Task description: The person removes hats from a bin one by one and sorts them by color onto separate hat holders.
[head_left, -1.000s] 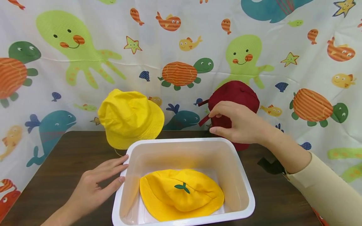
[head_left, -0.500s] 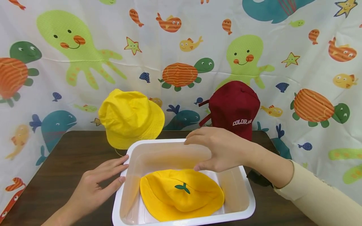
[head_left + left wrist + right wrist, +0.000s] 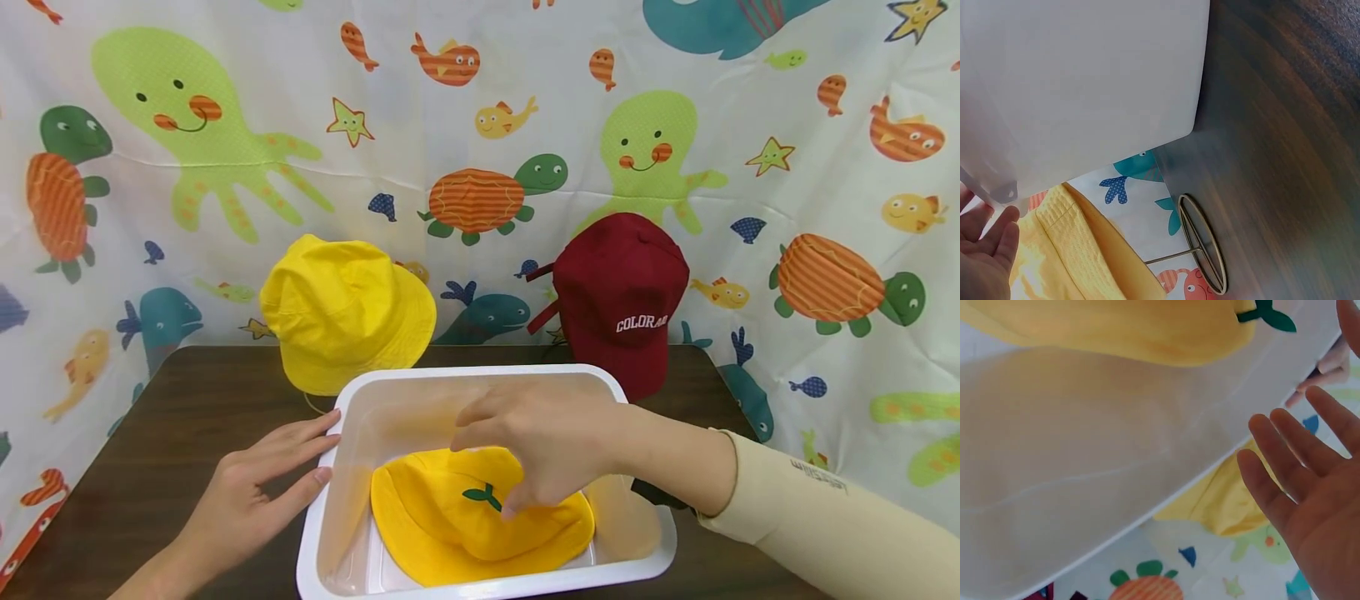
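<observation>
My left hand point(image 3: 251, 479) touches the left rim of a white plastic tub point(image 3: 480, 372) with its fingertips. The left wrist view shows those fingers point(image 3: 1007, 240) at the tub's edge. Inside the tub lies a yellow hat point(image 3: 438, 533) with a green sprout emblem. Over the hat reaches my right hand point(image 3: 543, 442), thumb apart from the fingers. In the right wrist view this hand point(image 3: 1322, 500) has its fingers extended and nothing between them; the thumb is partly cut off there. Whether it touches the hat cannot be told.
Behind the tub, another yellow hat point(image 3: 337, 308) is propped up at left, and a maroon "COLORADO" cap point(image 3: 618, 267) at right. A wire stand base point(image 3: 1200, 249) sits under the hat at left. A sea-animal curtain point(image 3: 465, 83) hangs behind the dark wooden table point(image 3: 120, 483).
My right hand has moved from in front of the maroon cap, leftward and down into the tub's opening above the hat. The left hand has stayed at the rim.
</observation>
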{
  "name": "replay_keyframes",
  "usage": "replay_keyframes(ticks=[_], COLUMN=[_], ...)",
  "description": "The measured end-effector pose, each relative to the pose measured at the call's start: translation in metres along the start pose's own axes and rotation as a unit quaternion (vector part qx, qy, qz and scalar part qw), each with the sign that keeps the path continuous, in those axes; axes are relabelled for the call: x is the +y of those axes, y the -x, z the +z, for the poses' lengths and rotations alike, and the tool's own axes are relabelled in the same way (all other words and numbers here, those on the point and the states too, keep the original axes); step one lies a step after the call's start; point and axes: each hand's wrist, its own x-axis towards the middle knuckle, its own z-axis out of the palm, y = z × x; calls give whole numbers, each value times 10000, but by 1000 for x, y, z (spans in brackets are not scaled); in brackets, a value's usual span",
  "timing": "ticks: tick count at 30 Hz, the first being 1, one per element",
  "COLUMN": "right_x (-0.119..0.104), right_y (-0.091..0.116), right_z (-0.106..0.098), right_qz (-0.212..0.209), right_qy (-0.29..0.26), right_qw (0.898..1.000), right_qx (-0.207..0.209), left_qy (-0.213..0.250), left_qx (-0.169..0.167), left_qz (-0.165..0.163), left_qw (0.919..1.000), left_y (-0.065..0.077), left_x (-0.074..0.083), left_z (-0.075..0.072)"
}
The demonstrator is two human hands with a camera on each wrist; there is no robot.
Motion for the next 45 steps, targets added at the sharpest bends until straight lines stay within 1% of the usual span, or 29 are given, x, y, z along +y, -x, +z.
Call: replay_keyframes(ticks=[2, 5, 7, 10, 13, 17, 21, 24, 27, 30, 31, 35, 37, 39, 45], right_x=[-1, -4, -5, -7, -9, -11, -11, -7, 0, 8, 11, 21, 24, 26, 30], right_y=[-4, -9, -12, -17, -21, -26, -32, -35, -37, -38, -38, -38, -38, -40, -45], right_z=[4, 11, 15, 21, 25, 27, 30, 31, 32, 32, 32, 33, 35, 37, 40], right_qz=[-74, -72, -17, -58, -88, -91, -33, 82, 188, 213, 209, 259, 303, 331, 363], right_qy=[13, 113, 135, 312, 418, 610, 756, 475, -49, -492, -643, -1286, -1534, -1750, -2041], right_qw=[9999, 9992, 9986, 9974, 9965, 9951, 9936, 9951, 9965, 9958, 9951, 9887, 9848, 9808, 9742], right_qx=[-132, -377, -517, -644, -719, -767, -840, -863, -810, -740, -728, -731, -754, -791, -887], left_qy=[-58, -124, -125, -76, -133, -273, -216, -199, -218, -190, -162, -26, 21, 27, 23], left_qx=[-102, -229, -225, -145, -206, -374, -324, -323, -385, -352, -312, -92, -13, 17, 54], left_qz=[-173, -380, -335, -149, -279, -589, -502, -501, -603, -536, -466, -81, 40, 61, 83], left_qw=[9998, 9989, 9991, 9998, 9993, 9972, 9980, 9980, 9972, 9978, 9983, 9999, 10000, 10000, 9999], left_y=[0, 0, -1, -2, -2, -1, -1, -1, 0, 0, 0, -1, 0, 0, 1], left_x=[2, 4, 4, 4, 5, 6, 6, 5, 5, 4, 3, -1, -3, -4, -5], left_z=[-1, -3, -3, -2, -3, -5, -5, -5, -5, -5, -4, -2, -1, -1, 0])
